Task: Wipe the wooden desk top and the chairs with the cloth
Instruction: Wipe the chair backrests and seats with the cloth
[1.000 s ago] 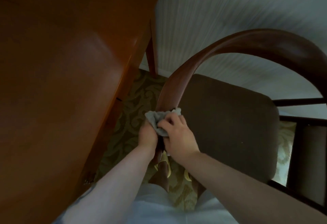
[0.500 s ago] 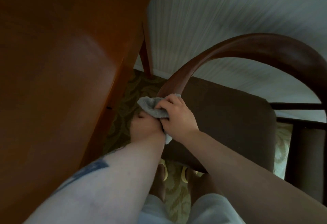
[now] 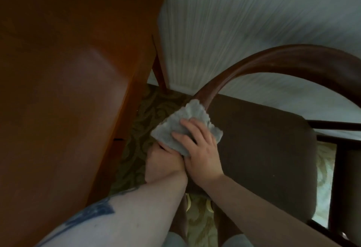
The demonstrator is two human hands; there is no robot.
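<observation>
Cloth (image 3: 184, 124) wrapped round chair rail (image 3: 254, 65); right hand (image 3: 201, 149) fingers grip it; left hand (image 3: 164, 161) beneath, grip unclear.

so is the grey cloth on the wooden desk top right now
No, the grey cloth is wrapped on the chair's curved dark wooden rail, held by both hands, beside the wooden desk top.

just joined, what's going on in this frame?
A person is wiping a chair's curved wooden backrest with a grey cloth. Both hands hold the cloth near the rail's lower left end: the right hand grips it from above and the left hand holds it from below. The wooden desk is at the left, untouched now.
</observation>
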